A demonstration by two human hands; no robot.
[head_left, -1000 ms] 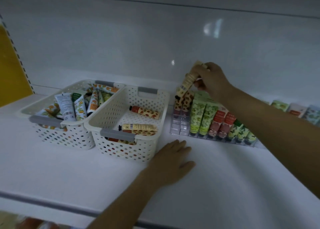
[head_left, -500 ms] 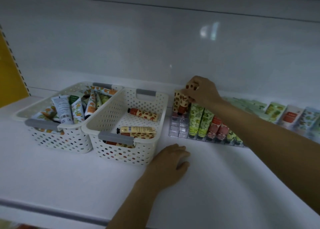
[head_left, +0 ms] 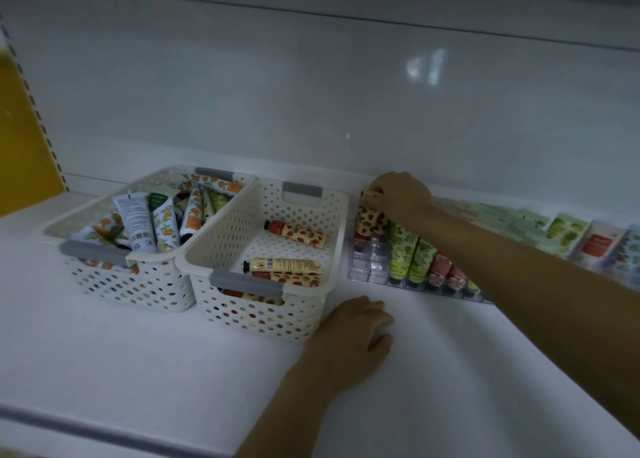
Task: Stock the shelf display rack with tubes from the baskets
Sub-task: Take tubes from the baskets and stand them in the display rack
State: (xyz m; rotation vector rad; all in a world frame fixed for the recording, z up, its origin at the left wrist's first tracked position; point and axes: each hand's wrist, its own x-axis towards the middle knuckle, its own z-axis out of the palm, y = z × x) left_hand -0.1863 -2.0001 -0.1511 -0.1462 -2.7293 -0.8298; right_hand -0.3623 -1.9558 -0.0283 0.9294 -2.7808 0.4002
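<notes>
On the dim white shelf (head_left: pixel 138 371), the right hand (head_left: pixel 401 194) pinches a strawberry-print tube (head_left: pixel 372 220) by its top at the back-left corner of the clear rack (head_left: pixel 367 270), the left hand (head_left: pixel 353 333) resting loosely spread beside the basket (head_left: pixel 263 319); released unseated, the tube may tip onto its neighbours.

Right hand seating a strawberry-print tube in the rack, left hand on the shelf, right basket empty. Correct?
Not quite: in the head view the right basket is not empty; it holds several strawberry-print tubes. The rest stands.
</notes>
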